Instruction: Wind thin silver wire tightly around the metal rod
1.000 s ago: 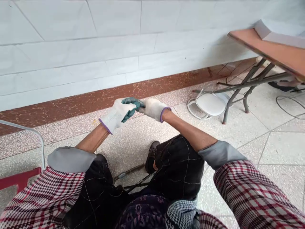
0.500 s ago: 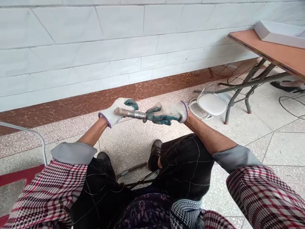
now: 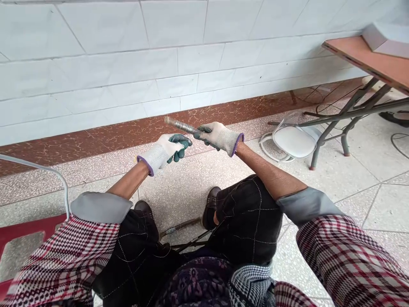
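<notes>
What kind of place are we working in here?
Probably an indoor workroom or hall: a white tiled wall, a speckled floor and a folding table. The right hand holds a metal rod.

White tiled wall (image 3: 128,64) above a reddish-brown skirting band (image 3: 96,138); speckled terrazzo floor (image 3: 367,170) (pale, large slabs). A folding table (image 3: 367,62) stands right, a white stool (image 3: 292,140) beneath it.
</notes>
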The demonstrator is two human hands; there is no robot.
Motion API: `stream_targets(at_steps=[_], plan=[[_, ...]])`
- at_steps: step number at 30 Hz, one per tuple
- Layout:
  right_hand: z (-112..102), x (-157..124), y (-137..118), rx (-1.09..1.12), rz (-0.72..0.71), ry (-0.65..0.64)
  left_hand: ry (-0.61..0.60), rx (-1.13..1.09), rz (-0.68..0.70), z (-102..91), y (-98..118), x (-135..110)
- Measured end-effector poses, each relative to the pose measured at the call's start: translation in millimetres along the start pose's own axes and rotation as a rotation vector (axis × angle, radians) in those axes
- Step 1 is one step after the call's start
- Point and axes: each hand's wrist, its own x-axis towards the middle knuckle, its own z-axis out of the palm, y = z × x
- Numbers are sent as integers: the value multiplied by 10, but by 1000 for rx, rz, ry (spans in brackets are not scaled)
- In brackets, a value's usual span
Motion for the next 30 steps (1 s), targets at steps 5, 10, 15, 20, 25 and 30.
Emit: stream_targets(at_steps=[5, 10, 15, 20, 25, 30], plan=[[108, -3, -80, -100, -76, 40, 130, -150, 11, -31, 249, -89], [397, 49, -189, -391, -181, -55, 231, -439, -10, -80, 407, -111], [261, 64, -83, -280, -105, -53, 99, -168, -91, 35, 237, -232], [32, -58, 44, 308, 42, -64, 60, -39, -122, -1, -54, -194], [45, -190, -45, 538, -111, -278, 63, 12, -5, -16, -146, -5], [13, -210, 32, 333, -104, -462, 115, 177, 37, -166, 44, 51]])
